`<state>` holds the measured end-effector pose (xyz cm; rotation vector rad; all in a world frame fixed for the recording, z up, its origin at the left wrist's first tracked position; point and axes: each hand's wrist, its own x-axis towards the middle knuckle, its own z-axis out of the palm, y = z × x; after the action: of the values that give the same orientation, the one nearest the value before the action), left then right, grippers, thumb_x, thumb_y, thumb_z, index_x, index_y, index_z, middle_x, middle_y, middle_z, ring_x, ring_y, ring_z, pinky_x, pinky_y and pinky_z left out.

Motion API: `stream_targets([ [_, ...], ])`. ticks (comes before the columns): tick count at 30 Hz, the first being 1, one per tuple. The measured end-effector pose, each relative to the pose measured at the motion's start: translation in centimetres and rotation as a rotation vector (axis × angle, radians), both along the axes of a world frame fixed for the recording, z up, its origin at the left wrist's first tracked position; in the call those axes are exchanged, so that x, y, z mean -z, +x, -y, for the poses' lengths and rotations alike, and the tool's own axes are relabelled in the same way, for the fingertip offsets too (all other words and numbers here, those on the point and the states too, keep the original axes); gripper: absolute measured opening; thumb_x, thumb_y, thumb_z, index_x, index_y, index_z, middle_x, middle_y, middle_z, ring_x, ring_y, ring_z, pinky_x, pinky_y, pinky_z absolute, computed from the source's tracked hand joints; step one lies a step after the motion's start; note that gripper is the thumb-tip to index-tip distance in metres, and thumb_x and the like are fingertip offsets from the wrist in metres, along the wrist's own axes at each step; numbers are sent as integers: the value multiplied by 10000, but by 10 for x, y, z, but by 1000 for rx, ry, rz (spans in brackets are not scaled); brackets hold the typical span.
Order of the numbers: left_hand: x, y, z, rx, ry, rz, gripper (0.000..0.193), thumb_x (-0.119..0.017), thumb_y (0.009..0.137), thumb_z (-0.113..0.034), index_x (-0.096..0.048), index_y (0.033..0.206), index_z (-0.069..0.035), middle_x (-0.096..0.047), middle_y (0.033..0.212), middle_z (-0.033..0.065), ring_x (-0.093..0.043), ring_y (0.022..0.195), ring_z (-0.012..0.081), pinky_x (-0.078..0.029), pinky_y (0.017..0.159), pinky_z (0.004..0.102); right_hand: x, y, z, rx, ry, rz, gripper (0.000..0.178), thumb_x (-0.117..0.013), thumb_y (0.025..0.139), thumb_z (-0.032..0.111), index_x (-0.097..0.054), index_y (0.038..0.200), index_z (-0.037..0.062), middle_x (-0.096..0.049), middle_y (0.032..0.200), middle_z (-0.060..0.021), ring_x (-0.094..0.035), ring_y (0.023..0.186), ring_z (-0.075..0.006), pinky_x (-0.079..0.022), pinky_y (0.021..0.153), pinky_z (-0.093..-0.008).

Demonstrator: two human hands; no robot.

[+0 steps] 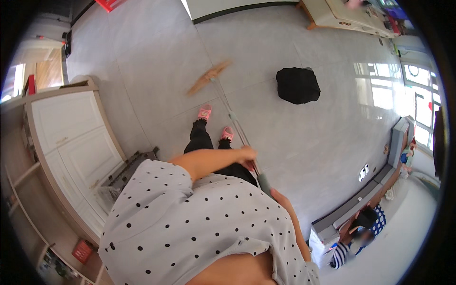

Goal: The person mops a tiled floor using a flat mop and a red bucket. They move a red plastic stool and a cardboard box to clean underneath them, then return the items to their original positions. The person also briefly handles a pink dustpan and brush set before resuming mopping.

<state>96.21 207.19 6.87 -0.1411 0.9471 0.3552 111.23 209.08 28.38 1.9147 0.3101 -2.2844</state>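
A long-handled mop (241, 129) slants across in front of me, its tan head (209, 77) on the grey floor beyond my feet and smeared by motion. My left hand (247, 156) reaches across my body and is closed round the thin handle. Near the handle's upper end, my right hand (278, 195) is at the thick grey-green grip (264, 183); its fingers are mostly hidden, but it appears wrapped round the grip. My feet, in pink slippers (204, 112), stand close to the handle's left side.
A black rounded object (298, 86) sits on the floor ahead right. White cabinets (76, 137) line the left side. A cream cabinet (342, 16) stands at the far right. Along the right runs a grey sofa (365, 192), with people (365, 228) at its near end.
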Motion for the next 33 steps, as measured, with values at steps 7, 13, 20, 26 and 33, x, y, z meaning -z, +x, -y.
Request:
stream_targets([
  [7, -72, 82, -3, -109, 198, -192, 299, -485, 777, -222, -489, 736, 75, -558, 610, 168, -584, 513, 249, -520, 473, 360, -70, 58, 13, 204, 44, 142, 403, -462, 845, 300, -429, 1105, -5, -554, 793, -50, -484, 538, -75, -436, 508, -178],
  [13, -15, 70, -27, -250, 273, -469, 350, -481, 787, -301, -527, 703, 35, -567, 609, 124, -570, 472, 214, -502, 438, 321, 0, 73, 11, 558, -225, -432, 356, -469, 842, 313, -446, 910, -36, -463, 648, -50, -454, 494, -118, -431, 485, -202],
  [20, 41, 38, -35, 229, 258, -460, 323, -436, 812, -276, -535, 755, 27, -567, 643, 144, -568, 492, 233, -504, 436, 373, 85, 65, 29, 296, -154, -172, 255, -438, 859, 297, -432, 835, 44, -481, 681, -48, -457, 562, -117, -422, 508, -220],
  [26, -3, 93, 40, 495, 143, 285, 338, -515, 819, -260, -541, 922, 61, -580, 875, 185, -572, 841, 285, -487, 729, 423, 8, 109, 109, 294, 2, 30, 276, -453, 860, 243, -473, 1036, 31, -548, 860, -46, -513, 720, -107, -440, 668, -228],
  [33, -54, 42, 58, 154, 15, 340, 196, -551, 789, -118, -544, 873, 59, -586, 848, 162, -580, 816, 245, -468, 793, 339, -75, 56, 106, -22, 153, 0, 456, -470, 853, 183, -328, 1263, 43, -512, 1078, -59, -492, 930, -108, -404, 800, -240],
])
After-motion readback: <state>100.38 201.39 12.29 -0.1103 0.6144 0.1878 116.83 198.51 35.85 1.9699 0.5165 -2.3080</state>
